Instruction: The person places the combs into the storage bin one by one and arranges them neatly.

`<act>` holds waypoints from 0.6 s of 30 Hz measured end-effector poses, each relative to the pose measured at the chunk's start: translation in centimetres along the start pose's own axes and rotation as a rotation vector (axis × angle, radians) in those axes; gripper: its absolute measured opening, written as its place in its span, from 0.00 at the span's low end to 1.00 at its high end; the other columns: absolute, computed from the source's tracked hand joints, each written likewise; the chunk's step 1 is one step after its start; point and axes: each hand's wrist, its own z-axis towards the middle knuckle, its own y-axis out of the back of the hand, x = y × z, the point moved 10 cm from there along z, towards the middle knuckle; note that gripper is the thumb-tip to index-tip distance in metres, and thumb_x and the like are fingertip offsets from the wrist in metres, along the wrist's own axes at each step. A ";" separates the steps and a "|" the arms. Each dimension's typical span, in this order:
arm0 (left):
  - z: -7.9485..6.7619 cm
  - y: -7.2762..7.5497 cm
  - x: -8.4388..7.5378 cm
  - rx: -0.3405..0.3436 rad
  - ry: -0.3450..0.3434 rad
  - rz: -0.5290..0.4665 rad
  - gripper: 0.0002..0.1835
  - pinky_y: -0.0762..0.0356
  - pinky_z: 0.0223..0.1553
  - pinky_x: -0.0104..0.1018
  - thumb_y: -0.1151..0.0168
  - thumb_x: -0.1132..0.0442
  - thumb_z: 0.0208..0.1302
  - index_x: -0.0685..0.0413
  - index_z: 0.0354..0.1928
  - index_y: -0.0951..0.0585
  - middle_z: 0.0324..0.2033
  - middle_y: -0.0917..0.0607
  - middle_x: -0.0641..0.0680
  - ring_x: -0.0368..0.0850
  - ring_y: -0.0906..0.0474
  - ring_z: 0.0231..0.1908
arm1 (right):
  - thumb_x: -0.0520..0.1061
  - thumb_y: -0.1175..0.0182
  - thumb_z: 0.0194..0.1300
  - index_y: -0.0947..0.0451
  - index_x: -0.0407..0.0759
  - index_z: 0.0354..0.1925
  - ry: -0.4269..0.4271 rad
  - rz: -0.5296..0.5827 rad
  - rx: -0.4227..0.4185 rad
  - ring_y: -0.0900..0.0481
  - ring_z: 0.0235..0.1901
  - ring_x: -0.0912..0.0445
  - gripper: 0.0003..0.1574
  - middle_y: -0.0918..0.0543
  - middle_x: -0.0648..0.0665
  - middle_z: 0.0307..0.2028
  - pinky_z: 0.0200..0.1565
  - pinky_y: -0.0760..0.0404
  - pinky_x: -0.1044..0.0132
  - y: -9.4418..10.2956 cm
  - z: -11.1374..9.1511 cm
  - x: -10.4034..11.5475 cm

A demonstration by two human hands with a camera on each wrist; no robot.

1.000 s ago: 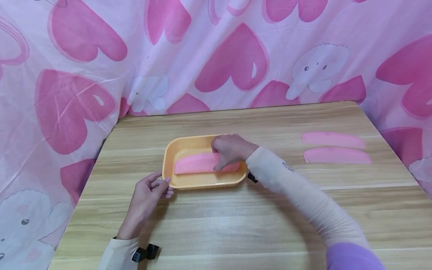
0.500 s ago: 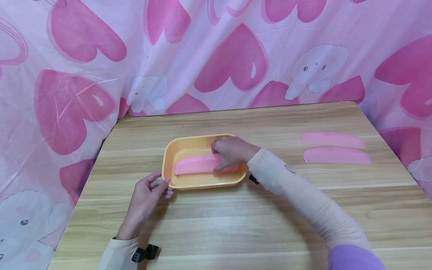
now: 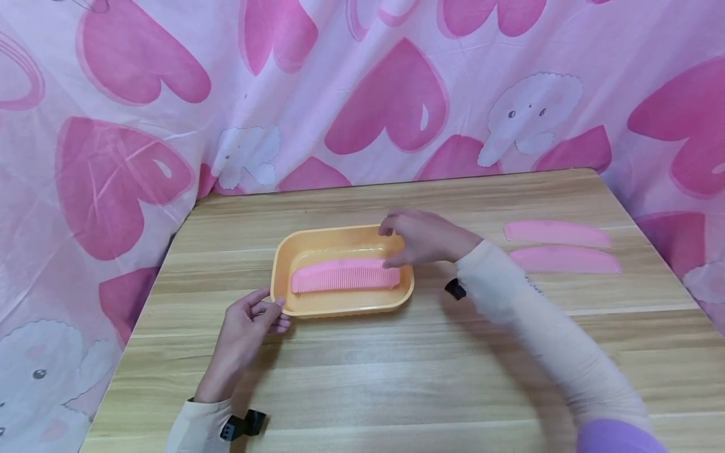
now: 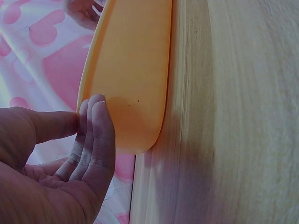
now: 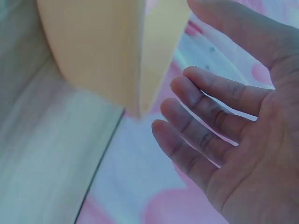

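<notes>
A pink comb (image 3: 340,277) lies inside a yellow-orange plastic tray (image 3: 340,307), teeth toward the near side. My left hand (image 3: 247,330) pinches the tray's near left corner between thumb and fingers; the left wrist view shows the thumb and fingers (image 4: 100,135) meeting at the rim. Over the tray's right end hovers my right hand (image 3: 425,236), its fingers spread and slightly bent. In the right wrist view its palm and fingers (image 5: 201,135) hold nothing, beside the tray's end wall (image 5: 93,46).
Two more pink combs lie one behind the other on the right of the wooden table: a far comb (image 3: 557,233) and a near comb (image 3: 566,259). A pink heart-patterned curtain (image 3: 391,100) hangs behind the table (image 3: 362,384) and along its sides.
My right hand has let go of the comb in the tray and moved up and to the right. The left hand stays at the tray's corner; the comb stays in place.
</notes>
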 end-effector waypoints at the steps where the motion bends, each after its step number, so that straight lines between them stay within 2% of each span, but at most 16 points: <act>1: 0.0 0.0 0.0 -0.001 0.000 0.000 0.30 0.11 0.41 0.34 0.42 0.64 0.75 0.66 0.73 0.37 0.40 0.13 0.60 0.43 0.14 0.35 | 0.54 0.23 0.56 0.19 0.38 0.55 -0.002 0.003 -0.010 0.20 0.50 0.47 0.34 0.19 0.44 0.53 0.54 0.19 0.54 0.5 -0.4 -0.4; 7: 0.0 -0.1 -0.1 0.006 -0.014 0.004 0.30 0.11 0.41 0.35 0.42 0.64 0.76 0.67 0.73 0.37 0.40 0.13 0.60 0.44 0.14 0.35 | 0.48 0.26 0.59 0.18 0.37 0.53 -0.057 0.017 -0.053 0.21 0.51 0.45 0.27 0.19 0.42 0.51 0.53 0.17 0.49 2.9 -3.1 -3.5; 13: 0.0 0.0 -0.1 0.010 -0.019 -0.002 0.30 0.11 0.41 0.36 0.42 0.64 0.76 0.67 0.73 0.37 0.40 0.13 0.60 0.45 0.14 0.35 | 0.45 0.24 0.58 0.19 0.34 0.54 -0.107 0.028 -0.102 0.21 0.51 0.44 0.29 0.17 0.39 0.51 0.54 0.18 0.46 5.2 -5.8 -6.4; 18: 0.0 0.0 -0.1 0.015 -0.018 0.004 0.30 0.11 0.41 0.35 0.42 0.63 0.76 0.68 0.73 0.37 0.40 0.13 0.60 0.45 0.14 0.35 | 0.47 0.23 0.56 0.20 0.32 0.54 -0.133 0.023 -0.132 0.22 0.52 0.42 0.32 0.17 0.38 0.51 0.55 0.19 0.43 6.5 -8.1 -8.4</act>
